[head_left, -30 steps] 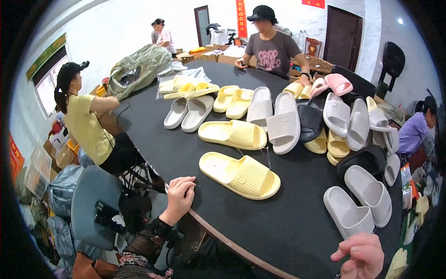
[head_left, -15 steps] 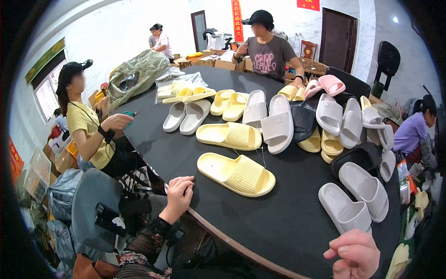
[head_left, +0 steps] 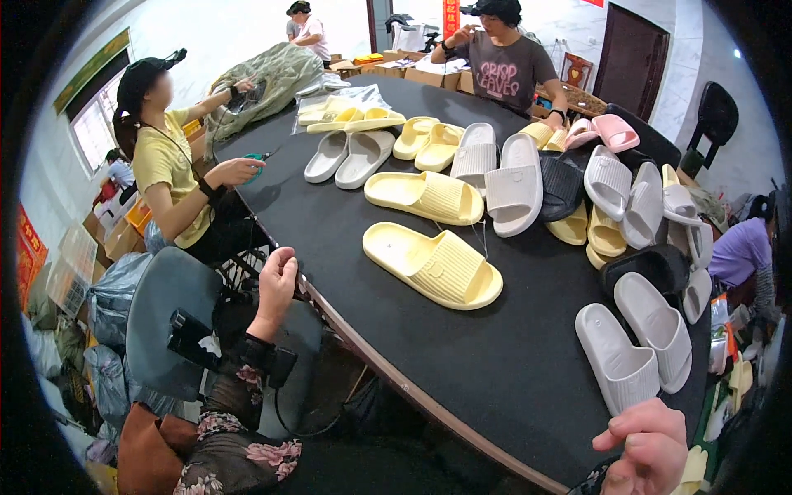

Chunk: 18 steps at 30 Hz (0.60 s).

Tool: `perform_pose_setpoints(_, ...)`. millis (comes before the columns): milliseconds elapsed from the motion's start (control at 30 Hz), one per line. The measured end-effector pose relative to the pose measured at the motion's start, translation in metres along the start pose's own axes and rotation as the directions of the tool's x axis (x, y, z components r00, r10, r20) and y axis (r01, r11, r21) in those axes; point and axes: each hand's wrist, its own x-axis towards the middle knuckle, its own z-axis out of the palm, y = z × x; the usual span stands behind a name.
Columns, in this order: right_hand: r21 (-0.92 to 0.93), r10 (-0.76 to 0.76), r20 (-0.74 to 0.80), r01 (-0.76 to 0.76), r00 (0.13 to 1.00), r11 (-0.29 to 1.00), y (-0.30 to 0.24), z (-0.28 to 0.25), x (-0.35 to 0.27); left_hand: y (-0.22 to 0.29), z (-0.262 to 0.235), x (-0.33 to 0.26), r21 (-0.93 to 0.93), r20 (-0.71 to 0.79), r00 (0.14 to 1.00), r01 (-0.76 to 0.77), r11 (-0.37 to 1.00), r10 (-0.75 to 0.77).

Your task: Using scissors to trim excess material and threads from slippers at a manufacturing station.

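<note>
My left hand (head_left: 275, 289) is beside the table's left edge, its fingers curled closed; whatever may be inside them is hidden. At the lower right, my right hand (head_left: 648, 450) hovers with loosely bent, parted fingers and nothing visible in it. Just beyond it lie a grey slide slipper (head_left: 615, 359) and its partner (head_left: 657, 330), side by side. Mid-table, a yellow slide slipper (head_left: 435, 266) sits in front of a second yellow slipper (head_left: 425, 198). A thin clear loop (head_left: 484, 239) shows by these two. Neither hand touches a slipper.
More grey, yellow, black and pink slippers crowd the far right of the black table (head_left: 346, 239). A co-worker at the left holds green-handled scissors (head_left: 259, 163) near a translucent sack (head_left: 268, 91). Another person stands across the table. A grey chair (head_left: 169, 330) is at my left.
My left hand has moved left and upward, away from the yellow slipper. The view has shifted. The co-worker at the left now reaches into the sack; the person opposite has raised a hand to the face.
</note>
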Motion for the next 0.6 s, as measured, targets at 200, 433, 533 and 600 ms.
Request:
perform_pose_setpoints(200,-0.018,0.032,-0.031,-0.032,0.999,0.999,-0.001,0.005,0.000,-0.018,0.005,0.002,0.057,0.020,0.997,-0.079,0.995,0.078)
perform_pose_setpoints(433,-0.048,-0.006,-0.014,0.005,1.000,0.999,0.003,0.004,0.003,0.012,0.041,-0.010,0.394,0.099,0.951,-0.308,0.866,0.294)
perform_pose_setpoints(533,-0.070,-0.052,0.032,0.054,0.998,0.996,0.005,-0.001,0.007,0.019,0.050,-0.015,0.546,0.136,0.914,-0.392,0.740,0.383)
perform_pose_setpoints(600,-0.070,-0.042,0.015,0.043,0.999,0.997,0.006,0.000,0.007,0.012,0.054,-0.015,0.595,0.122,0.923,-0.362,0.718,0.364)
